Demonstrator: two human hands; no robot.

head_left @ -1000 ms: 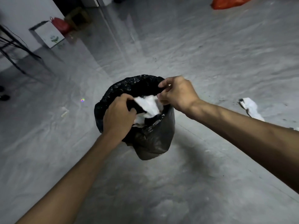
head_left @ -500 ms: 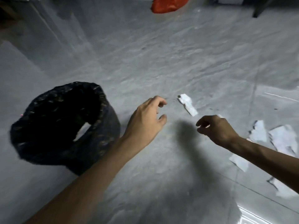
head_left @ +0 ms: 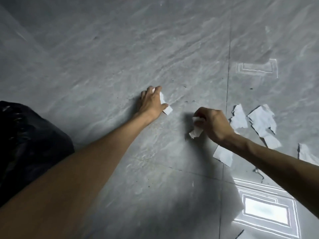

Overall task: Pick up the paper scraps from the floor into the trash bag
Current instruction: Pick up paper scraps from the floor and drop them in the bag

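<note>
Grey marbled floor tiles (head_left: 103,49) fill the frame, with dark grout lines and a bright window reflection (head_left: 266,213) at lower right. Left hand (head_left: 152,101), centre of frame: laid palm-down over a white paper scrap (head_left: 167,109), fingers spread across it, thumb touching the strip near its lower end; the scrap's lower corner sticks out past the thumb, and whether the hand has a real grip on it cannot be told. Right hand (head_left: 214,124), right of centre: curled closed around a crumpled white scrap (head_left: 196,131), which hangs out below the knuckles just above the floor. Loose scraps on the floor, right side of frame: one torn piece (head_left: 239,116) just beyond the right hand, a larger piece (head_left: 262,122) beside it, a small piece (head_left: 223,155) partly under the right forearm, and one (head_left: 306,153) at the right edge. Black trash bag (head_left: 25,144): left edge of frame, resting on the floor, partly hidden by the left forearm, well apart from both hands.
</note>
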